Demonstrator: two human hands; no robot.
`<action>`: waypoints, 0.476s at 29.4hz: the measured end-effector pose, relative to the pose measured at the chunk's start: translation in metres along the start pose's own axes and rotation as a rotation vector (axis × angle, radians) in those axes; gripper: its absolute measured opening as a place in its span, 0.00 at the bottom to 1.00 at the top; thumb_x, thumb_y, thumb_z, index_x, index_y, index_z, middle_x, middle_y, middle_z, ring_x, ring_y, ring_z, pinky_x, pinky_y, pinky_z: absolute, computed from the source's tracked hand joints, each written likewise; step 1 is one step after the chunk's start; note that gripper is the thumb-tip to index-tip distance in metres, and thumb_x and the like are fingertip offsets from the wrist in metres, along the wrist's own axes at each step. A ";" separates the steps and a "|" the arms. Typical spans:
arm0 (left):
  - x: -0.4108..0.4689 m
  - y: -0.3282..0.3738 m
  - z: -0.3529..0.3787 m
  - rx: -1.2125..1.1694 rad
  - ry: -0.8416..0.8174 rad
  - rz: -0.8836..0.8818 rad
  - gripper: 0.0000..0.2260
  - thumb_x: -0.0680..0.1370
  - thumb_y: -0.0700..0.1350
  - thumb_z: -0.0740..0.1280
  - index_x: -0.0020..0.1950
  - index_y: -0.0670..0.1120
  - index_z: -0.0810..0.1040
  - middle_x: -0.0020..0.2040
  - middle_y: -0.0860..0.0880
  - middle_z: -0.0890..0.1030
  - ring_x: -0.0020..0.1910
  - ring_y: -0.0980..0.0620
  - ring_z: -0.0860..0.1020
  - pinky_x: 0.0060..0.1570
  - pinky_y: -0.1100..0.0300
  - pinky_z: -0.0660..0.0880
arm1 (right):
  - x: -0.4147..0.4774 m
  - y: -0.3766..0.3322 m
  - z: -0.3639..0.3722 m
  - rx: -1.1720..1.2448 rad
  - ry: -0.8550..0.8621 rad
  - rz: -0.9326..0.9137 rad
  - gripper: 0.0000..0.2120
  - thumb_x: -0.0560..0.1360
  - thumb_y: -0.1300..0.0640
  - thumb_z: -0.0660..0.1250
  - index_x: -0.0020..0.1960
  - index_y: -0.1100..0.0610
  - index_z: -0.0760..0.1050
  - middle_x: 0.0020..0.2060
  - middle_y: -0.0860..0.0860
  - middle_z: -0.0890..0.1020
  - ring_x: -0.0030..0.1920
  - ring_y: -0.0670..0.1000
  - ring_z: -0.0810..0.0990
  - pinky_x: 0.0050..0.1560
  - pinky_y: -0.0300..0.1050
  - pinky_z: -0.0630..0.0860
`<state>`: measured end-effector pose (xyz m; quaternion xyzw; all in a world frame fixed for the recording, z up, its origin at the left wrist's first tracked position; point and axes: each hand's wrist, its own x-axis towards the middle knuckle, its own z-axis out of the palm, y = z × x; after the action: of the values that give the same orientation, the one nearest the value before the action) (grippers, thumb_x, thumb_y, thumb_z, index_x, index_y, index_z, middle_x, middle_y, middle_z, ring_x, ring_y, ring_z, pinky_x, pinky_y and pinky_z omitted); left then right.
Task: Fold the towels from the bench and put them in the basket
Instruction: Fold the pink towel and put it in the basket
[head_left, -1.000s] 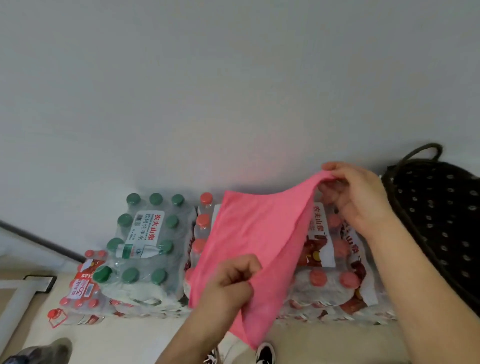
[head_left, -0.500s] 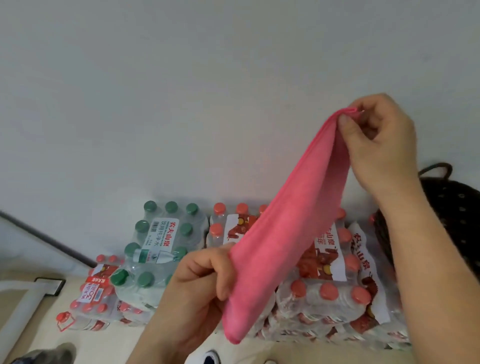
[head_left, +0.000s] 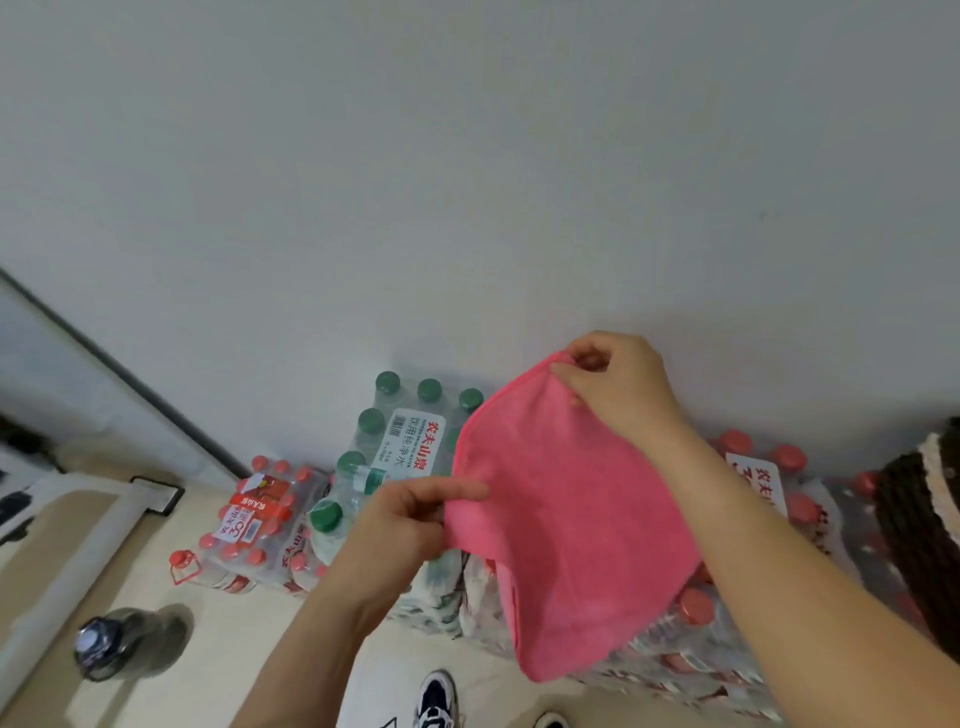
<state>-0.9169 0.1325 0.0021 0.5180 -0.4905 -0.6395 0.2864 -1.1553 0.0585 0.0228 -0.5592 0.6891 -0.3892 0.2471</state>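
A pink towel (head_left: 566, 519) hangs in the air in front of me, spread fairly flat. My right hand (head_left: 618, 387) pinches its top corner. My left hand (head_left: 410, 525) grips its left edge lower down. The towel's bottom corner hangs free over the packs of bottles. At the far right edge, the dark woven basket (head_left: 919, 519) with a pale trim shows only partly. The bench is out of view.
Shrink-wrapped packs of water bottles stand on the floor against the grey wall: green-capped ones (head_left: 395, 447), small red-capped ones (head_left: 260, 519) and larger red-capped ones (head_left: 769, 478). A dark bottle (head_left: 114, 644) stands at lower left. My shoe (head_left: 436, 699) shows at the bottom.
My right hand has come down from high up, and the towel has opened from a narrow hanging strip into a flat spread. The view has swung to the right and downward.
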 end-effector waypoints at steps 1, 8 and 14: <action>0.002 0.004 0.001 0.012 -0.033 0.048 0.25 0.65 0.23 0.58 0.49 0.46 0.85 0.47 0.35 0.82 0.44 0.43 0.76 0.47 0.47 0.70 | -0.004 -0.002 0.000 0.049 -0.014 0.018 0.07 0.70 0.59 0.73 0.36 0.49 0.79 0.31 0.44 0.81 0.35 0.47 0.81 0.47 0.47 0.80; 0.016 0.040 0.029 0.303 0.070 0.364 0.14 0.74 0.33 0.69 0.45 0.53 0.84 0.38 0.54 0.85 0.39 0.53 0.82 0.46 0.53 0.79 | -0.046 -0.015 -0.012 0.270 -0.110 0.090 0.12 0.69 0.65 0.73 0.35 0.48 0.81 0.33 0.48 0.84 0.37 0.52 0.84 0.49 0.56 0.81; 0.026 0.053 0.044 0.635 0.127 0.606 0.04 0.74 0.53 0.71 0.46 0.57 0.84 0.41 0.59 0.76 0.41 0.62 0.74 0.39 0.71 0.67 | -0.071 -0.024 -0.024 0.382 -0.117 0.067 0.06 0.71 0.65 0.73 0.45 0.56 0.84 0.38 0.48 0.86 0.41 0.44 0.84 0.48 0.40 0.80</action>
<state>-0.9739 0.1056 0.0399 0.4514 -0.7738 -0.3112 0.3172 -1.1423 0.1313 0.0489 -0.5004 0.6056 -0.4712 0.4011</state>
